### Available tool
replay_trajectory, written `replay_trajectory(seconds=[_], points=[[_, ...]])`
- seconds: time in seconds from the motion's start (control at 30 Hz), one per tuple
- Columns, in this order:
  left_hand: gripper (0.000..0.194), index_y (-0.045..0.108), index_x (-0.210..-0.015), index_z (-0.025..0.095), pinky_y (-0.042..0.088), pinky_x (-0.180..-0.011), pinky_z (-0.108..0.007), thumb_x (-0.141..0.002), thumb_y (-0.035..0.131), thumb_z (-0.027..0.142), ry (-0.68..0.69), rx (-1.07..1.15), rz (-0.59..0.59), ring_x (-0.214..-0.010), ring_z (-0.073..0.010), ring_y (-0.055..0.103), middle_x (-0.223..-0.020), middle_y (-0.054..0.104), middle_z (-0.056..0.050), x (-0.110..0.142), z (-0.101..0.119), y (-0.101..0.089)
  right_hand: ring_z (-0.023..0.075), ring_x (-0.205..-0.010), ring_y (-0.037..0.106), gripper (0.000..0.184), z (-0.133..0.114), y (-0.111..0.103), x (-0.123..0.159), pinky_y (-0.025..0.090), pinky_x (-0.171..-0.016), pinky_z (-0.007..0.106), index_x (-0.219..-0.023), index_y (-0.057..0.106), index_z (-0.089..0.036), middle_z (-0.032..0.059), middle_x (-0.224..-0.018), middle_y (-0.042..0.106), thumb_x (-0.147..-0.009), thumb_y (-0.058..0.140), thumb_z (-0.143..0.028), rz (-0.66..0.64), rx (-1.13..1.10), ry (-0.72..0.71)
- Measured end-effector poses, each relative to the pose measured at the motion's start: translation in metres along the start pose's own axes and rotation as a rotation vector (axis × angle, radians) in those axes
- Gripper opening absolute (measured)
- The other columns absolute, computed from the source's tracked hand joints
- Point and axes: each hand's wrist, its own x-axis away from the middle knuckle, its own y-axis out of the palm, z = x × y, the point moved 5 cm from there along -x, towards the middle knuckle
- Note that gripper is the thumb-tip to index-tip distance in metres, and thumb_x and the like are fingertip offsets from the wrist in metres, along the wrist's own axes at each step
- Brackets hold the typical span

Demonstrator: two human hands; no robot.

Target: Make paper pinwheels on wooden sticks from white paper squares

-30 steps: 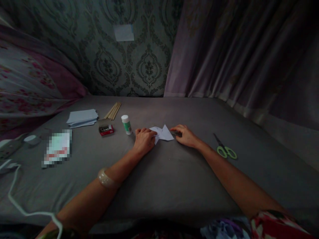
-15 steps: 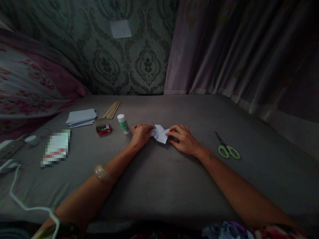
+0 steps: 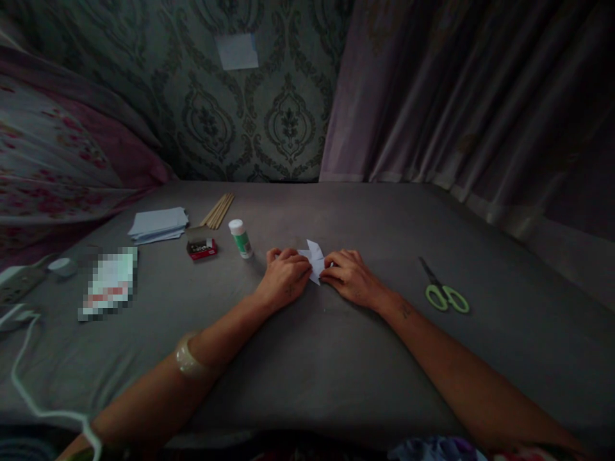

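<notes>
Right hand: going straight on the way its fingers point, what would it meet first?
The right hand would meet the folded white paper right at its fingertips. Past that, the left hand seems next in line, though depth is hard to judge from this one view.

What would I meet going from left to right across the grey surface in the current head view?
Power strip → paper stack → red box → white-capped tube → left hand → folded paper → right hand → scissors.
</notes>
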Motion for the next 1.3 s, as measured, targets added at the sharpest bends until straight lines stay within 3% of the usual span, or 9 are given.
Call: replay_trajectory(seconds=[0.2, 0.5, 0.63, 0.73, 0.83, 0.93, 1.1, 1.3], points=[[0.025, 0.067, -0.093, 0.020, 0.024, -0.090, -0.046, -0.089, 0.043, 0.022, 0.026, -0.029, -0.111, -0.102, -0.0244, 0.054, -0.100, 0.071, -0.005, 0.006, 0.011, 0.002, 0.0195, -0.096, 0.053, 0.009, 0.010, 0.007, -0.001, 0.035, -0.086, 0.037, -0.083, 0.071, -0.021, 0.0047, -0.098, 0.063, -0.085, 0.062, -0.024, 0.007, -0.105, 0.112], [0.025, 0.066, -0.094, 0.020, 0.022, -0.092, -0.047, -0.090, 0.042, 0.023, 0.045, -0.048, -0.101, -0.103, -0.0247, 0.052, -0.098, 0.070, -0.006, 0.008, 0.010, 0.006, 0.0193, -0.095, 0.057, 0.008, 0.034, 0.014, -0.017, 0.042, -0.087, 0.038, -0.071, 0.067, -0.020, 0.0050, -0.096, 0.062, -0.078, 0.066, -0.024, 0.041, -0.333, 0.312], [0.027, 0.067, -0.092, 0.019, 0.023, -0.092, -0.048, -0.090, 0.040, 0.023, 0.046, -0.051, -0.098, -0.102, -0.0249, 0.053, -0.098, 0.070, -0.006, 0.008, 0.009, 0.007, 0.0193, -0.097, 0.057, 0.009, 0.033, 0.013, -0.020, 0.041, -0.090, 0.038, -0.071, 0.067, -0.019, 0.0058, -0.098, 0.061, -0.078, 0.063, -0.022, -0.059, -0.350, 0.301], [0.027, 0.067, -0.092, 0.019, 0.024, -0.091, -0.048, -0.090, 0.040, 0.024, 0.039, -0.045, -0.102, -0.101, -0.0249, 0.053, -0.097, 0.070, -0.007, 0.007, 0.009, 0.006, 0.0196, -0.100, 0.057, 0.007, 0.027, 0.007, -0.014, 0.041, -0.092, 0.038, -0.082, 0.068, -0.020, 0.0063, -0.102, 0.060, -0.078, 0.063, -0.022, -0.095, -0.365, 0.267], [0.026, 0.067, -0.091, 0.019, 0.024, -0.091, -0.047, -0.090, 0.041, 0.023, 0.031, -0.034, -0.115, -0.101, -0.0248, 0.053, -0.098, 0.070, -0.007, 0.007, 0.010, 0.005, 0.0214, -0.105, 0.055, 0.018, 0.019, 0.002, -0.006, 0.038, -0.095, 0.041, -0.092, 0.066, -0.022, 0.0059, -0.107, 0.059, -0.074, 0.069, -0.023, -0.127, -0.315, 0.219], [0.025, 0.067, -0.090, 0.020, 0.024, -0.092, -0.047, -0.089, 0.042, 0.022, 0.015, -0.031, -0.120, -0.101, -0.0248, 0.053, -0.098, 0.070, -0.006, 0.006, 0.010, 0.005, 0.0226, -0.106, 0.053, 0.019, 0.015, -0.001, -0.004, 0.035, -0.095, 0.044, -0.091, 0.066, -0.023, 0.0055, -0.105, 0.060, -0.074, 0.071, -0.023, -0.112, -0.230, 0.197], [0.025, 0.067, -0.092, 0.020, 0.024, -0.092, -0.047, -0.089, 0.042, 0.023, 0.026, -0.024, -0.114, -0.100, -0.0244, 0.053, -0.096, 0.070, -0.007, 0.007, 0.009, 0.004, 0.0209, -0.102, 0.054, 0.003, 0.016, 0.004, -0.008, 0.034, -0.094, 0.044, -0.083, 0.067, -0.023, 0.0049, -0.102, 0.062, -0.081, 0.066, -0.024, -0.062, -0.204, 0.147], [0.027, 0.067, -0.089, 0.020, 0.022, -0.094, -0.048, -0.089, 0.040, 0.019, 0.055, -0.039, -0.126, -0.103, -0.0246, 0.052, -0.094, 0.070, -0.006, 0.008, 0.014, 0.002, 0.0202, -0.102, 0.054, 0.005, 0.021, 0.012, -0.013, 0.036, -0.092, 0.041, -0.078, 0.065, -0.019, 0.0056, -0.103, 0.061, -0.083, 0.062, -0.021, -0.043, -0.222, 0.171]])
